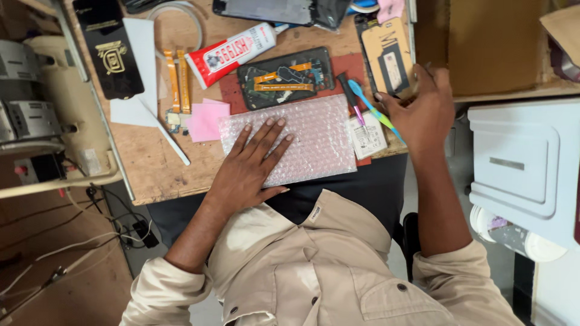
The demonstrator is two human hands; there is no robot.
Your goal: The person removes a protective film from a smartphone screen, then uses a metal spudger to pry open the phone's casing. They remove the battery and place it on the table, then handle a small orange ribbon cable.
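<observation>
Red-white glue tube [232,53] beside black phone box [107,45].

The bubble wrap [302,142] is clear with a dotted bubble pattern. The sticky notes [206,119] are pink, the glue tube [232,53] red and white, the flex cables [177,81] orange, the plastic pry tool [376,111] light blue, the worktop [163,169] brown wood, and the shirt [314,271] beige.

counter [163,169]: bare wood | on it: bubble-wrap sheet [314,142]; red-and-white tube [232,53]; pink notes [206,119]; opened phone [285,77]; white battery [367,136]; blue pry tool [374,110]
</observation>
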